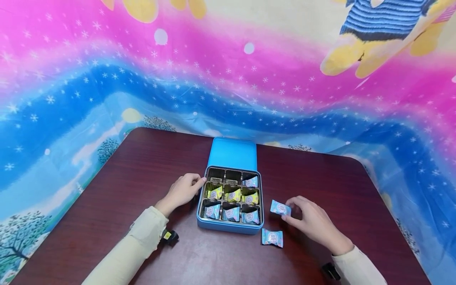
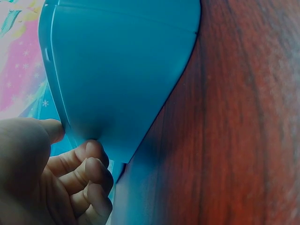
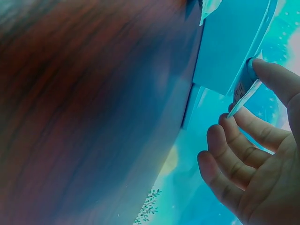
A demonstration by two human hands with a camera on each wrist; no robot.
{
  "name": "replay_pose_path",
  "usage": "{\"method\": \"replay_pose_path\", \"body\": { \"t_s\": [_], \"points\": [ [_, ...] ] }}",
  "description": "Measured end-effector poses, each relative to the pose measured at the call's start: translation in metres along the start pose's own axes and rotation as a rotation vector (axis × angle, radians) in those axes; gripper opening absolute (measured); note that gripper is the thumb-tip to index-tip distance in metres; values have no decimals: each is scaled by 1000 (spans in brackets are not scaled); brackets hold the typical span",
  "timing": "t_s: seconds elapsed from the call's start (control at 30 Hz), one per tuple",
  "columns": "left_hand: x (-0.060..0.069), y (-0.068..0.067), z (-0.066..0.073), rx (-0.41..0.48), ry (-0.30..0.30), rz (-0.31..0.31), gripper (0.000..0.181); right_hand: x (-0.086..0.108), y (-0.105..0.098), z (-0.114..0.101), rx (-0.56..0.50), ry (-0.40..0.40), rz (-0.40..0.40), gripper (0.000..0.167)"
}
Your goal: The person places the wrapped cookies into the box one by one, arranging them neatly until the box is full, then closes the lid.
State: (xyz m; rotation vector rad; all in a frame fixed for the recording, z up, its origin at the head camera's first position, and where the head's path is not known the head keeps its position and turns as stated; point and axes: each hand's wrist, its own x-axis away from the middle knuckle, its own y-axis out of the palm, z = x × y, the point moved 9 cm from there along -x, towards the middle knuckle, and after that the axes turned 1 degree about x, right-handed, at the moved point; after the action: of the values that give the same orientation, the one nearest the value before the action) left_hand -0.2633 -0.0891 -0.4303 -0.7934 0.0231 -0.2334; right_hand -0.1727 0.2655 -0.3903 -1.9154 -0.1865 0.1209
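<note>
- A blue-wrapped sweet (image 1: pixel 279 208) is pinched by the right hand (image 1: pixel 313 219), just right of the compartmented tin (image 1: pixel 228 227).
- The tin's left side is touched by the left hand (image 1: pixel 182 189), fingers loosely bent.

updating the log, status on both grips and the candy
Right grip pinching blue candy beside the box. Left grip touching box's left side. Nothing visible between held candy and box.
</note>
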Motion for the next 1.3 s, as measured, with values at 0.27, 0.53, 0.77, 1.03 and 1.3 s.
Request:
{"method": "replay_pose_path", "body": {
  "t_s": [0.27,0.53,0.77,1.03,1.3],
  "points": [
    [0,0,0,-1,-3,-2,39,-4,1,-5,-14,-13,0,30],
    [0,0,0,-8,-5,3,39,-9,1,-8,-11,-26,21,30],
    [-1,0,0,-9,-2,8,39,-12,1,-10,-22,-40,32,31],
    [-1,0,0,-6,4,9,40,-15,0,-15,-19,-63,53,31],
    [-1,1,-1,-2,4,6,38,-18,1,-20,-23,-80,51,32]
  ]
}}
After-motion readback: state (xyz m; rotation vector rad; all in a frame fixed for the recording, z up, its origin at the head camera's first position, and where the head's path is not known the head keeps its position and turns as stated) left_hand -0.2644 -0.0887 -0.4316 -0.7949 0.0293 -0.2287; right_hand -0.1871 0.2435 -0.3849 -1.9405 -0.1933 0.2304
